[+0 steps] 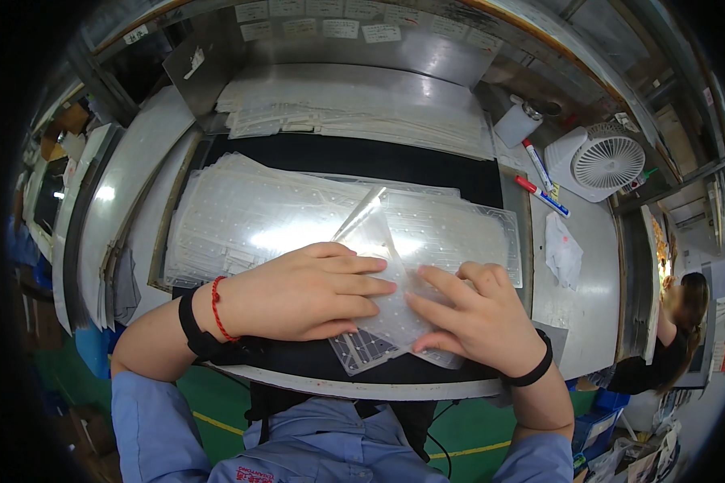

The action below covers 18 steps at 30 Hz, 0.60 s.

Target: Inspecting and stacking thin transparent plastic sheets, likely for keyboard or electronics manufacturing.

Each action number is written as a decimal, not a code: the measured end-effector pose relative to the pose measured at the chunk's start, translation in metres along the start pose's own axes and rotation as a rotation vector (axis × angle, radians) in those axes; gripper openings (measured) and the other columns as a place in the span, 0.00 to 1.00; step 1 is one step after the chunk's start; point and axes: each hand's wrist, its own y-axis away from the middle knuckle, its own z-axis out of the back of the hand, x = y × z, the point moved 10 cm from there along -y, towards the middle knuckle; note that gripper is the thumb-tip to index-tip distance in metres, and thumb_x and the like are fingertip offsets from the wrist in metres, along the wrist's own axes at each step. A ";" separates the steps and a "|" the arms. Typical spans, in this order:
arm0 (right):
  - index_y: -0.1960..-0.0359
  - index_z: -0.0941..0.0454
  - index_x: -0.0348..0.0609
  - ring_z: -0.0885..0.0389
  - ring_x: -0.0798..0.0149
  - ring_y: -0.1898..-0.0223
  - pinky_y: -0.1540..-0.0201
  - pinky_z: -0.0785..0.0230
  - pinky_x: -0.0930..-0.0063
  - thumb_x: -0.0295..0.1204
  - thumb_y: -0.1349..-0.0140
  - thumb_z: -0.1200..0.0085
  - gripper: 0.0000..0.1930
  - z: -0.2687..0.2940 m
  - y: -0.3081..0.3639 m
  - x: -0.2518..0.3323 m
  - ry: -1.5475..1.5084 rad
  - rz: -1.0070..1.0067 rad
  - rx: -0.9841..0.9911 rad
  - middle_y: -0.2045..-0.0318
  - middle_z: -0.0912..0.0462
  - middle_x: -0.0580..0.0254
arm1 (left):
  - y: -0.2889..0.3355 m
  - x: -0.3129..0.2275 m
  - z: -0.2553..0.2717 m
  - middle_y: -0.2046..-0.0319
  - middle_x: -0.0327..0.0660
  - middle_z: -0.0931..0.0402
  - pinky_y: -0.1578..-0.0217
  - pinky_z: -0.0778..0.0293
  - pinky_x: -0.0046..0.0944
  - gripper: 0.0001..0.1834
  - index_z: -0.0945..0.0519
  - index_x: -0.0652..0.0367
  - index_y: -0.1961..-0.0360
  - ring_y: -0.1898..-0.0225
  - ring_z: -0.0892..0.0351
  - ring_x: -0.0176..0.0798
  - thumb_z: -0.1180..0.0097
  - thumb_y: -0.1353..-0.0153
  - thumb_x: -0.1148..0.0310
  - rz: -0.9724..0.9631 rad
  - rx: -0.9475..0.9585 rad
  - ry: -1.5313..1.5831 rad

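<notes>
A clear plastic sheet (395,320) with rows of small dots lies bent over at the front edge of the black work surface, its peak standing up in a fold. My left hand (306,291) rests on its left side, fingers stretched out toward the middle. On the right side, my right hand (483,314) touches the sheet with spread, slightly bent fingers, the thumb apart and low. Below the sheet shows a dark-patterned corner piece (358,352). Just beyond both hands lies a broad pile of similar clear sheets (242,205).
Another stack of sheets (354,101) stands at the back against a metal panel. To the right are a white fan (604,161), markers (542,197), a bottle (519,125) and a crumpled white cloth (563,249). A person (669,346) is at the far right.
</notes>
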 end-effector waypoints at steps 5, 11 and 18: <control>0.53 0.22 0.56 0.29 0.61 0.53 0.55 0.38 0.67 0.54 0.49 0.41 0.25 0.000 0.001 0.000 0.005 -0.002 -0.002 0.43 0.26 0.69 | -0.001 0.000 0.000 0.38 0.36 0.28 0.38 0.36 0.49 0.15 0.20 0.52 0.52 0.33 0.34 0.44 0.40 0.39 0.63 -0.004 0.000 0.004; 0.51 0.19 0.57 0.30 0.60 0.55 0.54 0.38 0.65 0.57 0.50 0.40 0.28 -0.003 0.001 -0.001 -0.004 -0.011 0.013 0.43 0.24 0.70 | -0.001 0.001 0.000 0.38 0.37 0.28 0.38 0.36 0.49 0.15 0.20 0.52 0.51 0.33 0.34 0.44 0.40 0.39 0.63 -0.002 -0.006 0.009; 0.51 0.19 0.57 0.30 0.60 0.55 0.53 0.38 0.65 0.59 0.49 0.42 0.29 -0.002 0.000 -0.002 -0.009 -0.012 0.011 0.43 0.24 0.69 | 0.000 0.001 0.001 0.38 0.36 0.27 0.38 0.35 0.48 0.15 0.19 0.52 0.52 0.33 0.34 0.44 0.39 0.40 0.63 0.004 -0.006 0.009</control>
